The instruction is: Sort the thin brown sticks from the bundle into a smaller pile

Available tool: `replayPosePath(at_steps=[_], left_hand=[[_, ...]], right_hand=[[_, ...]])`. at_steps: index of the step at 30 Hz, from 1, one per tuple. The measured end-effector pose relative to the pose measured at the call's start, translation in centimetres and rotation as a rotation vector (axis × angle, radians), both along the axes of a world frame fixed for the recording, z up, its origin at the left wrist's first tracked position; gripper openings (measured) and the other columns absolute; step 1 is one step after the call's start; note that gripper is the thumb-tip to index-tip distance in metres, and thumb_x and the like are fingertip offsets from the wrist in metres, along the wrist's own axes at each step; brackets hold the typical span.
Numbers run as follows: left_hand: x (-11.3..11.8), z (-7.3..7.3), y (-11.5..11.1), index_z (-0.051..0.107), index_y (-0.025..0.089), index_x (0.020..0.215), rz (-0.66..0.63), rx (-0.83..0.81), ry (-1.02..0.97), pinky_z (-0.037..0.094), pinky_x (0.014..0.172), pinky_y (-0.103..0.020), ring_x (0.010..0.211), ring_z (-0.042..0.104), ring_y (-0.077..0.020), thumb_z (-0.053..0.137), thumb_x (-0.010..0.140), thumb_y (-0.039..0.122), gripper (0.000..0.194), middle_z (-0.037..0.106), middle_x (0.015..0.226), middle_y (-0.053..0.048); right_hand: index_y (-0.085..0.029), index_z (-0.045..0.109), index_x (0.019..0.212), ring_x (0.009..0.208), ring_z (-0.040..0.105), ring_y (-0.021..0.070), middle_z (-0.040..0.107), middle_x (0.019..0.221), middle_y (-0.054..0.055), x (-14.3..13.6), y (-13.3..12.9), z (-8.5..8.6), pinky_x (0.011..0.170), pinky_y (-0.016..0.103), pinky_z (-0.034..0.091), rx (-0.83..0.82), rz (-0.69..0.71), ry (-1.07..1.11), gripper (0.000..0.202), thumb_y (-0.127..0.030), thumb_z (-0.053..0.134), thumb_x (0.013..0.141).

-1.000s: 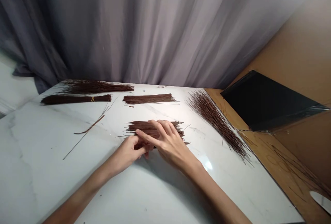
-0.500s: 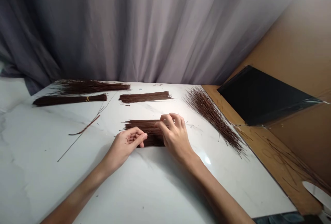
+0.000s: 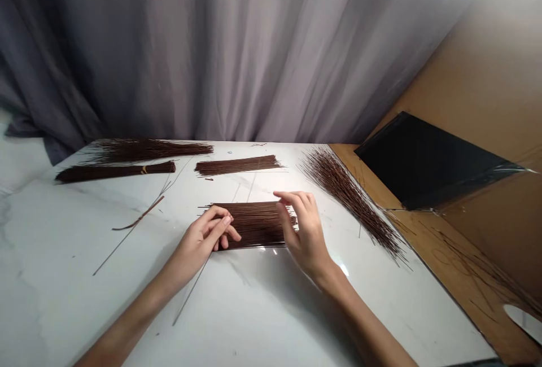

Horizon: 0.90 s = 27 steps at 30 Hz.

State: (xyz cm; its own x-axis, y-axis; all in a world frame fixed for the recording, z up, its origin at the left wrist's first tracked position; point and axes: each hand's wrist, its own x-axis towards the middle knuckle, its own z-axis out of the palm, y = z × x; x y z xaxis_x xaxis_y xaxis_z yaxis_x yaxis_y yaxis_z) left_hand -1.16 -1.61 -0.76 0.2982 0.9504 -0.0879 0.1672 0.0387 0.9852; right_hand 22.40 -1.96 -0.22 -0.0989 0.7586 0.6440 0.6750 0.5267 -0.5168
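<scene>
Many thin dark brown sticks (image 3: pixel 258 224) lie side by side in a flat layer on the white table (image 3: pixel 237 310). At the left end of the layer, my left hand (image 3: pixel 212 231) pinches a single thin stick (image 3: pixel 190 293) between thumb and index finger; its lower part slants down to the left over the table. Over the right end is my right hand (image 3: pixel 302 226), its fingers apart and nothing between them.
Behind the layer lies a smaller stick bundle (image 3: pixel 237 165). A tied bundle (image 3: pixel 114 171) and a loose one (image 3: pixel 152 149) are at the back left, near a brown strip (image 3: pixel 141 214). Another loose bundle (image 3: pixel 355 203) slants along the right edge, beside a black panel (image 3: pixel 432 161).
A single stick now shows slanting from my left hand. My right hand has shifted slightly right and its fingers have spread. The view has tilted slightly up.
</scene>
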Motion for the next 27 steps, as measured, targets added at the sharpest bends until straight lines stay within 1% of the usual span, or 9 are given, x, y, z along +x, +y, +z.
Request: replayPosePath(at_steps=[2, 5, 9, 13, 15, 17, 21, 24, 27], left_hand=[[0.3, 0.7, -0.3, 0.049, 0.025, 0.102, 0.104, 0.069, -0.075, 0.043, 0.074, -0.031, 0.078, 0.059, -0.0173, 0.048, 0.105, 0.049, 0.024, 0.077, 0.099, -0.004], [0.8, 1.2, -0.9, 0.045, 0.027, 0.104, 0.271, 0.192, -0.18, 0.041, 0.09, -0.035, 0.092, 0.06, -0.0182, 0.042, 0.108, 0.045, 0.02, 0.076, 0.112, -0.004], [1.2, 0.7, -1.1, 0.048, 0.027, 0.107, 0.296, 0.208, -0.253, 0.042, 0.093, -0.035, 0.099, 0.06, -0.0186, 0.043, 0.108, 0.044, 0.017, 0.07, 0.12, -0.003], [0.6, 0.2, -0.8, 0.051, 0.028, 0.114, 0.27, 0.272, -0.137, 0.045, 0.092, -0.034, 0.101, 0.061, -0.0186, 0.048, 0.106, 0.042, 0.016, 0.063, 0.122, -0.003], [0.1, -0.1, -0.5, 0.049, 0.03, 0.12, 0.203, 0.335, 0.044, 0.045, 0.093, -0.036, 0.105, 0.06, -0.0204, 0.052, 0.105, 0.04, 0.018, 0.062, 0.122, -0.002], [-0.4, -0.5, -0.2, 0.052, 0.03, 0.117, 0.084, 0.448, 0.34, 0.043, 0.095, -0.039, 0.107, 0.058, -0.0229, 0.051, 0.105, 0.035, 0.013, 0.063, 0.116, -0.002], [-0.9, -1.7, -0.1, 0.06, 0.025, 0.109, -0.199, 0.734, 0.782, 0.042, 0.092, -0.043, 0.101, 0.058, -0.0253, 0.04, 0.105, 0.015, 0.023, 0.063, 0.108, -0.003], [-0.8, -2.3, -0.2, 0.062, 0.021, 0.108, -0.239, 0.857, 0.95, 0.042, 0.089, -0.044, 0.099, 0.059, -0.0271, 0.037, 0.102, 0.008, 0.028, 0.064, 0.11, -0.007], [-0.7, -2.5, -0.2, 0.063, 0.019, 0.107, -0.209, 0.927, 1.001, 0.043, 0.087, -0.044, 0.099, 0.061, -0.0286, 0.035, 0.103, 0.007, 0.03, 0.066, 0.11, -0.008]], right_hand=[[-0.023, 0.062, 0.112, 0.091, 0.059, 0.022, 0.066, 0.097, 0.005, -0.7, -0.5, 0.1, 0.081, 0.037, 0.05, -0.156, 0.072, 0.141, 0.016, -0.023, 0.047, 0.105], [-0.024, 0.064, 0.107, 0.087, 0.062, 0.0196, 0.068, 0.095, 0.003, -2.6, -1.4, 0.1, 0.078, 0.034, 0.051, -0.377, 0.265, 0.212, 0.016, -0.03, 0.049, 0.105], [-0.028, 0.065, 0.102, 0.088, 0.061, 0.0222, 0.069, 0.093, 0.003, -5.3, -2.8, -0.2, 0.081, 0.039, 0.052, -0.414, 0.41, 0.205, 0.011, -0.03, 0.055, 0.102], [-0.033, 0.063, 0.093, 0.078, 0.061, 0.024, 0.067, 0.084, 0.002, -5.8, -2.8, -0.4, 0.071, 0.043, 0.054, -0.414, 0.383, 0.223, 0.013, -0.028, 0.053, 0.101], [-0.034, 0.063, 0.092, 0.075, 0.062, 0.0244, 0.066, 0.081, 0.002, -4.4, -1.9, -0.3, 0.067, 0.043, 0.053, -0.36, 0.31, 0.187, 0.013, -0.03, 0.054, 0.1], [-0.036, 0.064, 0.093, 0.077, 0.062, 0.0251, 0.068, 0.083, 0.004, -1.7, -0.7, -0.1, 0.068, 0.042, 0.052, -0.262, 0.159, 0.089, 0.013, -0.032, 0.053, 0.101], [-0.03, 0.068, 0.091, 0.083, 0.06, 0.0274, 0.073, 0.089, 0.007, 6.2, 2.0, 0.2, 0.075, 0.043, 0.046, -0.09, -0.376, -0.295, 0.027, -0.04, 0.046, 0.102], [-0.021, 0.071, 0.089, 0.08, 0.055, 0.0295, 0.074, 0.088, 0.012, 11.9, 2.8, 0.0, 0.074, 0.044, 0.038, -0.1, -0.549, -0.347, 0.037, -0.04, 0.041, 0.101], [-0.019, 0.073, 0.089, 0.08, 0.053, 0.0289, 0.073, 0.087, 0.013, 15.6, 2.6, -0.4, 0.073, 0.041, 0.034, -0.134, -0.749, -0.406, 0.039, -0.039, 0.041, 0.097]])
